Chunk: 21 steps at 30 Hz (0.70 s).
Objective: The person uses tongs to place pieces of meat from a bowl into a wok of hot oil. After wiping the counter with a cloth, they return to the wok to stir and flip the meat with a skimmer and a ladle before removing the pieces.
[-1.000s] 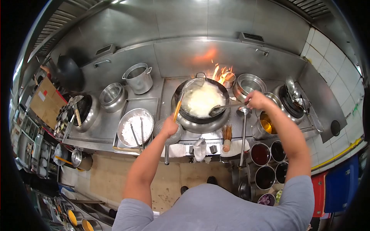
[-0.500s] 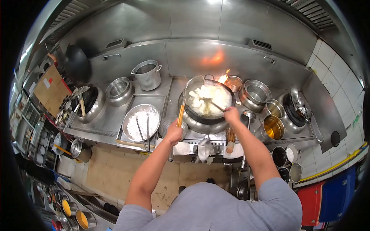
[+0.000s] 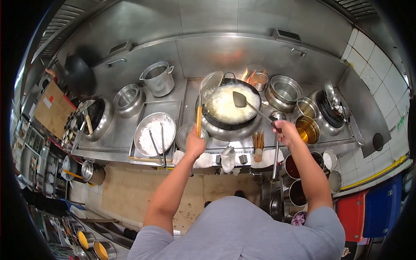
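Observation:
A black wok [image 3: 208, 120] full of pale, bubbling liquid sits on the middle burner. My left hand [image 3: 196, 145] is closed around the wooden handle of a wire skimmer [image 3: 211, 83], whose round head is at the wok's upper left rim. In my right hand [image 3: 285, 131] is the dark handle of a wok spatula [image 3: 239, 99]. Its blade is over the foam, apart from the skimmer. Below my left hand lies a perforated strainer [image 3: 181, 138], partly covered. A ladle [image 3: 277, 115] with a long handle rests near my right hand.
Flames [image 3: 248, 74] rise behind the wok beside a small pot [image 3: 259, 81]. A bowl of white powder [image 3: 154, 134] with tongs stands on the left. A bamboo brush [image 3: 258, 145] is at the front edge, and a pot of amber liquid [image 3: 307, 129] to the right.
The spatula has come up out of the foam, its blade now in sight, and my right hand has moved right. The pale pieces seen in the wok earlier no longer show.

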Each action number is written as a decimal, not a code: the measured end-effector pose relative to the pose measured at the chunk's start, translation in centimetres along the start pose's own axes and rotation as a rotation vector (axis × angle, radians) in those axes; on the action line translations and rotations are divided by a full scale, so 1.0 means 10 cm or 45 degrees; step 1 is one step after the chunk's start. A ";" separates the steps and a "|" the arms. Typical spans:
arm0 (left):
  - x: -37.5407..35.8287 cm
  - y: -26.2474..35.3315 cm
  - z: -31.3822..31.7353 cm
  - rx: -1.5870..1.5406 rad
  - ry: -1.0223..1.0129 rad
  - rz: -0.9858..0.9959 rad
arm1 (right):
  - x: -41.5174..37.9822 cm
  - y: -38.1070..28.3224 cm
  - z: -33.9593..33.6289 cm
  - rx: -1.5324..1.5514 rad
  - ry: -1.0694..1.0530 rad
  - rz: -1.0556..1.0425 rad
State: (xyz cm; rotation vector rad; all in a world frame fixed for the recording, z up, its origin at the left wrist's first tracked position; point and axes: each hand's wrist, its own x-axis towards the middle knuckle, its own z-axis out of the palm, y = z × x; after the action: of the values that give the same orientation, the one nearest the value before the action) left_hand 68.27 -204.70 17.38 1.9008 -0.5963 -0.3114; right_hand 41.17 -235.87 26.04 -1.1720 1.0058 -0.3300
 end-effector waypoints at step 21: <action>0.03 0.26 0.14 -1.499 -0.164 -0.865 | 0.55 0.45 1.06 1.234 -0.486 0.582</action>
State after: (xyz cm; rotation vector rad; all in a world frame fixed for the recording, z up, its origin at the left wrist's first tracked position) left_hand 67.18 -206.75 19.22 0.8590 0.2053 -0.9733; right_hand 51.38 -231.34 19.81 -0.1014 0.6097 -0.1731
